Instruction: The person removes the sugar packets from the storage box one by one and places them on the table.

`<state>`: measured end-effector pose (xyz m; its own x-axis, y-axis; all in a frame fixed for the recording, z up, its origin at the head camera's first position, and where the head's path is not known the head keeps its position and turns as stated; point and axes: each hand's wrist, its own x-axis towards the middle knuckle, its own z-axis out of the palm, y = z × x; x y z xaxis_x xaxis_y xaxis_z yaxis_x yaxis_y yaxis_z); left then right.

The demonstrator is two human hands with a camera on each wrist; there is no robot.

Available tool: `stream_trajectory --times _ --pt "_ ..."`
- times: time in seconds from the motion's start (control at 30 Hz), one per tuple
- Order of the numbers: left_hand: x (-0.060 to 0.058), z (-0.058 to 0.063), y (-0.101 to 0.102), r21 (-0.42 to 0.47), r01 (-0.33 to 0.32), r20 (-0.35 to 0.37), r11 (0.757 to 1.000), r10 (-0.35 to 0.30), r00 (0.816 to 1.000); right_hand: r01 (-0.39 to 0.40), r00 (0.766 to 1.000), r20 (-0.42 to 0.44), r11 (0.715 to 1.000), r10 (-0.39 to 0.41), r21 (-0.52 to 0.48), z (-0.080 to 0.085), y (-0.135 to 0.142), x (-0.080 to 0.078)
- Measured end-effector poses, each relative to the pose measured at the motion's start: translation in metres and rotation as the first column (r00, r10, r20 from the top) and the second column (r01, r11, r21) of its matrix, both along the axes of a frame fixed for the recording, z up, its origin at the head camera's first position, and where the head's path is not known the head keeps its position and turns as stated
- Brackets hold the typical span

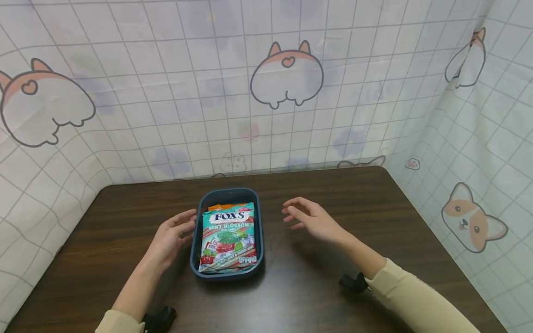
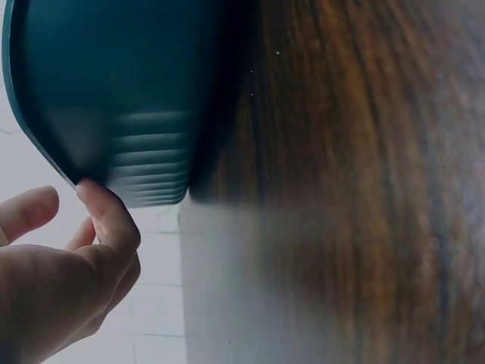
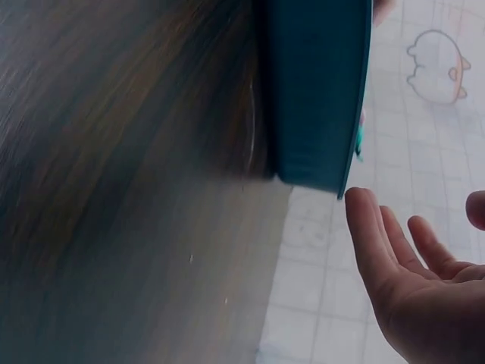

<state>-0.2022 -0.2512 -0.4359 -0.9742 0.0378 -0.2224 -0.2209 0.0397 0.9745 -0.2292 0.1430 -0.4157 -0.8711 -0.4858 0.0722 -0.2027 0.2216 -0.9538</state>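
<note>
A dark blue plastic basket (image 1: 260, 231) stands on the brown table, and ribbed lines mark its wall in the left wrist view. Inside lies a green FOX'S Mint Blossom candy bag (image 1: 228, 238), with an orange packet (image 1: 222, 206) partly hidden beneath its top end. My left hand (image 1: 170, 238) is at the basket's left side, fingers loosely bent near the rim; whether they touch it I cannot tell. To the right of the basket, my right hand (image 1: 314, 221) hovers apart from it, fingers relaxed and holding nothing.
The dark wood table (image 1: 300, 286) reaches back to a white gridded cloth (image 1: 200, 115) printed with cartoon dogs, which also hangs at both sides. Black wrist devices sit on the left wrist (image 1: 160, 319) and right wrist (image 1: 354, 283).
</note>
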Motion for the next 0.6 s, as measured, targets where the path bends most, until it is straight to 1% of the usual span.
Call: stream_trajectory --times 0.17,0.4,0.6 --pt "-0.002 -0.002 -0.001 0.027 0.007 0.012 1.0 -0.007 1.0 -0.04 0.999 0.033 0.998 0.041 -0.044 0.001 -0.012 0.003" --pt "-0.003 -0.003 -0.003 0.044 0.032 0.015 0.999 -0.032 0.999 -0.078 0.994 0.076 0.995 0.083 -0.069 -0.001 -0.025 0.007" --pt "-0.004 -0.005 -0.009 0.134 0.051 0.034 0.99 -0.056 0.998 -0.113 0.986 0.107 0.986 0.127 -0.124 0.001 -0.037 0.01"
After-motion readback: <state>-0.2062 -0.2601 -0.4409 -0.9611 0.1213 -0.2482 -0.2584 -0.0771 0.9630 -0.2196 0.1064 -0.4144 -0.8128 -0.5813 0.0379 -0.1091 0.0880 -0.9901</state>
